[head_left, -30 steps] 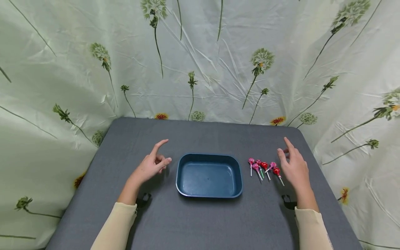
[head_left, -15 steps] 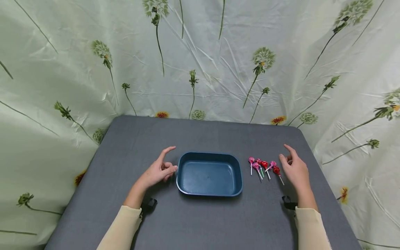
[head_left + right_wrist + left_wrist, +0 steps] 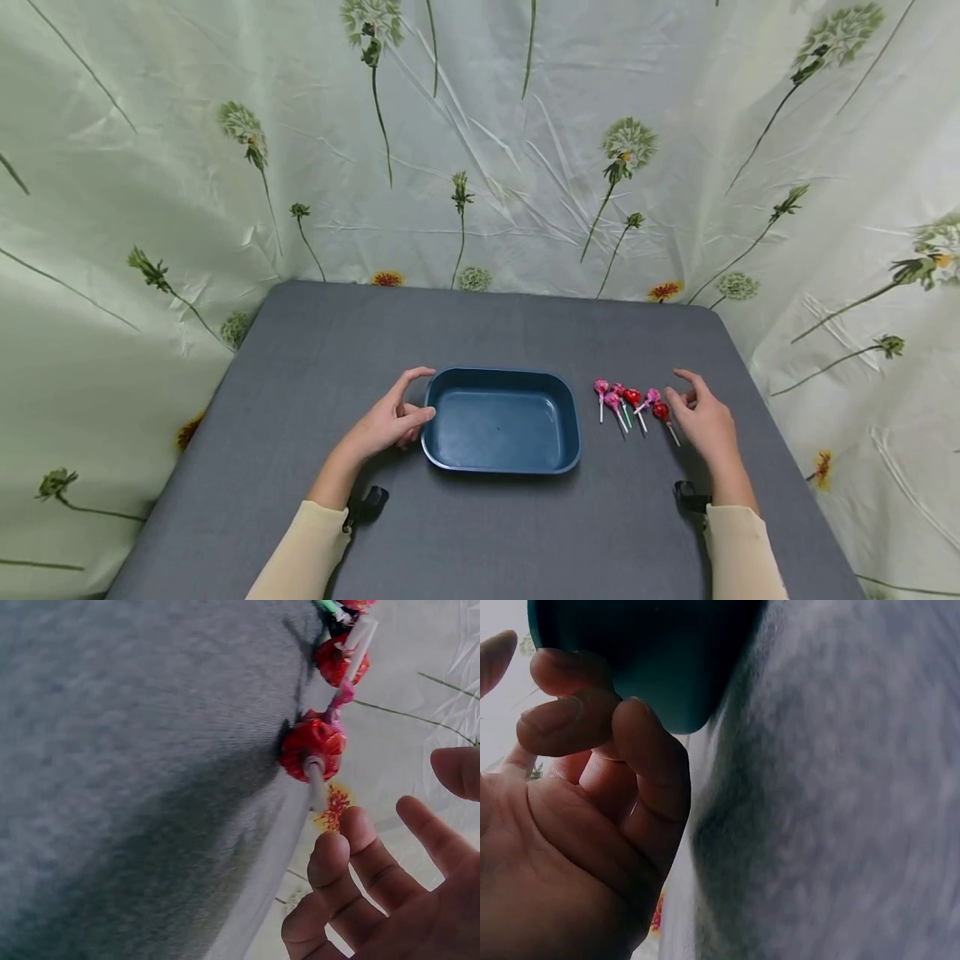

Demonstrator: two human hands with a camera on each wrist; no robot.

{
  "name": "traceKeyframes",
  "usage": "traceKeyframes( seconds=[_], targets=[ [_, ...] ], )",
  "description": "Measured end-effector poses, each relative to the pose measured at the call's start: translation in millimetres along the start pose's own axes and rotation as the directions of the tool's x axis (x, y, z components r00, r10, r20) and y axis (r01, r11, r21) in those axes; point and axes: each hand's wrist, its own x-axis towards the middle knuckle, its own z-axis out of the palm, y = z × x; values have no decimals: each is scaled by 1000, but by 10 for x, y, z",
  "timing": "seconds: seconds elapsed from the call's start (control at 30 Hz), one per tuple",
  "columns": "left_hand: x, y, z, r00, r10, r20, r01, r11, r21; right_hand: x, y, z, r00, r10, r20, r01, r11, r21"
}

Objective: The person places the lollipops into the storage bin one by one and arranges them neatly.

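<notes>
A dark blue rectangular tray (image 3: 498, 425) sits mid-table, nothing in it. At its left end is my left hand (image 3: 386, 425), index finger reaching to the far left corner and thumb over the rim. The left wrist view has the hand's loosely bent fingers (image 3: 656, 761) close against the tray's outer wall (image 3: 660, 694), while the thumb stands off the rim; firm contact is unclear. Several lollipops (image 3: 612, 401) in pink and red wrappers lie right of the tray. Just right of the nearest red lollipop (image 3: 661, 411), my right hand (image 3: 708, 423) hovers with parted fingers, holding nothing.
A grey cloth covers the table (image 3: 495, 533). Behind and beside it hangs a pale floral curtain (image 3: 495, 167). Black straps with wrist cameras (image 3: 367, 506) sit below both hands.
My left hand has moved right, from beside the tray to its left rim. My right hand has lowered slightly toward the lollipops. Tray and lollipops stay in place.
</notes>
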Motion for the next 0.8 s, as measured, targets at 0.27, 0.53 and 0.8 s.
traceKeyframes(
  seconds=[0.27,0.53,0.8],
  targets=[
    [2,-21,42,1000,-10,-2,10,1000,-13,-32,90,75,996,-2,87,4,1000,-22],
    [-5,-25,56,999,-31,12,31,999,27,-45,131,118,995,-20,95,20,1000,-6],
    [-2,-60,47,999,-26,40,25,1000,7,-34,162,149,994,-26,108,27,1000,-7]
  ],
)
